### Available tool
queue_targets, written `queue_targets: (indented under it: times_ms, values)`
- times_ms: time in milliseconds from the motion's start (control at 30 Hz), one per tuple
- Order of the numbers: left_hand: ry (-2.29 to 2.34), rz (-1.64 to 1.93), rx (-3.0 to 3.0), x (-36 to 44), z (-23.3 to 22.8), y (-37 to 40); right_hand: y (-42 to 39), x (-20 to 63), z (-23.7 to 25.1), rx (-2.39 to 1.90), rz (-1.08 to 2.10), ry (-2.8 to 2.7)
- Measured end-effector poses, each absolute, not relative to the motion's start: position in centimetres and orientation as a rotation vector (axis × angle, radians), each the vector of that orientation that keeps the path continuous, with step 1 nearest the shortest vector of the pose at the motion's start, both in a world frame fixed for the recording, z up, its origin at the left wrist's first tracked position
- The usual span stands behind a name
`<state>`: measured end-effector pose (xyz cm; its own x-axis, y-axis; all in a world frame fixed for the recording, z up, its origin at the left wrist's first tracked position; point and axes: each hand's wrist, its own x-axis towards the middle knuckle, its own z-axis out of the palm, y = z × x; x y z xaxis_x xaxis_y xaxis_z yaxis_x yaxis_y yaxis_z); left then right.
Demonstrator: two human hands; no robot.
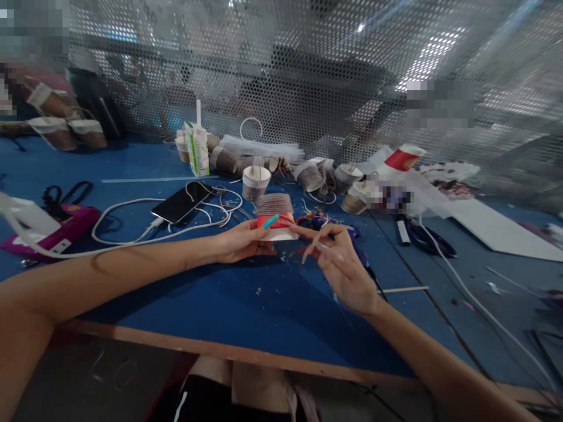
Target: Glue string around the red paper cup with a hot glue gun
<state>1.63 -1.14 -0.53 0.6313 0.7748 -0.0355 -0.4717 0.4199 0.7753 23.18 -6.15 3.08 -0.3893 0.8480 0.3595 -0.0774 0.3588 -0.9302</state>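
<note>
My left hand (241,241) is closed around a red and white paper cup (285,221), held on its side or tilted just above the blue table. Rows of greyish-brown cord (275,204) wrap the cup's far part. A teal, nail-shaped tip lies across the red wall at my left thumb. My right hand (341,258) is at the cup's right side, its index finger reaching to the red wall. The other right fingers are bent together near the thumb; whatever they pinch is too fine to make out.
Several cord-wrapped cups (255,183) stand and lie behind. A phone (181,202) with a white cable is at left, near a purple glue-gun-like device (53,231). A drink carton (197,149), a red cup (403,158) and a white board (505,228) lie farther back. Perforated metal mesh (264,70) closes the rear.
</note>
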Motion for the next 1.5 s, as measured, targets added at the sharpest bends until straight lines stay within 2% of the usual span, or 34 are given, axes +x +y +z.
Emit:
queue_targets:
  times_ms: [267,400,500,700,867,967,1100,1200,1333,1500]
  values:
    - [0.430,0.779,0.822,1.6,-0.5,-1.1,-5.7,22.9,4.3,-0.832,1.363,-1.270]
    - [0.456,0.781,0.808,1.6,-0.4,-1.2,-4.7,23.5,3.9,-0.941,1.334,-1.072]
    - [0.447,0.784,0.807,1.6,-0.4,-1.2,-5.0,23.4,4.1,-0.836,1.268,-1.098]
    - [0.514,0.794,0.830,1.7,-0.1,-1.5,-6.3,22.5,4.7,-0.795,1.507,-1.267]
    - [0.699,0.990,1.081,2.2,0.3,-2.2,-4.9,23.7,3.1,-0.960,1.113,-1.234]
    - [0.854,1.132,1.481,1.9,0.3,-2.2,-4.9,24.0,2.8,-1.025,0.954,-1.472]
    - [1.068,0.957,1.864,1.2,0.1,-1.4,-6.0,23.6,3.2,-0.844,0.671,-2.217]
    - [1.165,0.809,1.959,1.1,-0.3,-1.0,-6.2,23.7,3.3,-0.552,0.462,-2.499]
    - [1.302,0.859,2.025,1.2,-1.0,-0.8,-5.8,24.3,3.2,-0.521,0.430,-2.513]
    - [1.413,0.927,2.003,0.8,-0.5,-0.6,-5.9,24.3,3.4,-0.602,0.615,-2.623]
